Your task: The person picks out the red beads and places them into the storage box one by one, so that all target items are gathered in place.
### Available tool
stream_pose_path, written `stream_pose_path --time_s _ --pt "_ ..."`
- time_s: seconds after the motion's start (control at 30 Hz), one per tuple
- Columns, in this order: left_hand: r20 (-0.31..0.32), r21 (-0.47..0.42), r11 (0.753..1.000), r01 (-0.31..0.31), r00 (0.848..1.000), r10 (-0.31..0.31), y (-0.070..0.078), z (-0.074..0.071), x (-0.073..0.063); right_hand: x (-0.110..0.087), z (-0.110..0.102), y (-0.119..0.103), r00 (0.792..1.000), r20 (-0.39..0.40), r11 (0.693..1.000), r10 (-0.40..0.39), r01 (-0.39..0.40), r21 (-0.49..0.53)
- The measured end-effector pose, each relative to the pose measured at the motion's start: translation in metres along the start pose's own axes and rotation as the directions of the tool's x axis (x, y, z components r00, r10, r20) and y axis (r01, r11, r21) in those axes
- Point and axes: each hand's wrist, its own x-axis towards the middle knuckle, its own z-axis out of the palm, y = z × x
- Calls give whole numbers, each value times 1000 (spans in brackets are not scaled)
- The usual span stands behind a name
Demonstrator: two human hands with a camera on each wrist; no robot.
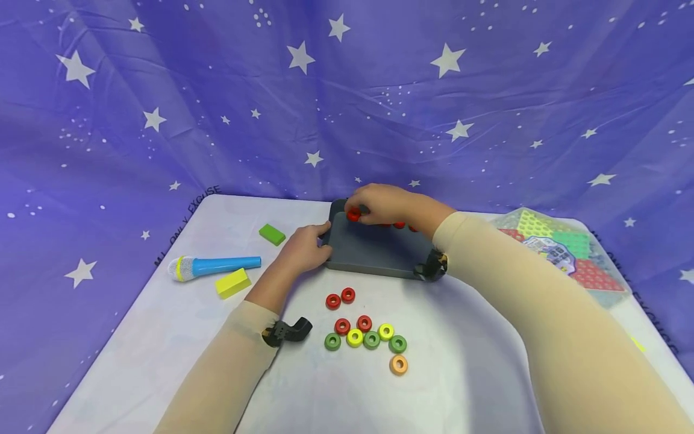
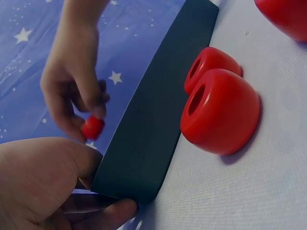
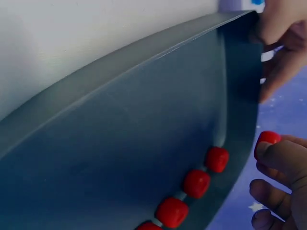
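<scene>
My right hand (image 1: 386,204) pinches a red ring-shaped bead (image 3: 266,140) between thumb and fingertips, above the back left part of a dark grey tray (image 1: 374,250). Inside that tray, along its far side, several red beads (image 3: 196,183) stand in a row, partly hidden by the right hand in the head view. My left hand (image 1: 305,248) grips the tray's left wall, thumb on one side and fingers on the other. In front of the tray, two red beads (image 2: 223,112) lie side by side on the white cloth.
Nearer me lie more beads: red, yellow, an orange one (image 1: 398,364) and green ones (image 1: 398,344). At left are a blue toy microphone (image 1: 225,265), a yellow block (image 1: 233,283) and a green block (image 1: 271,234). A clear case of coloured pieces (image 1: 564,247) stands at right.
</scene>
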Motion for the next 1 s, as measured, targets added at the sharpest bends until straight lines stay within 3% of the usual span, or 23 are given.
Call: stream_pose_path --time_s 0.37,1.0 --pt "5 -23 1000 -19 1000 19 -4 1 0 37 29 7 996 70 991 47 -38 -128" --pt "3 -19 999 -28 1000 28 -1 -1 0 51 39 4 991 124 981 52 -27 -190"
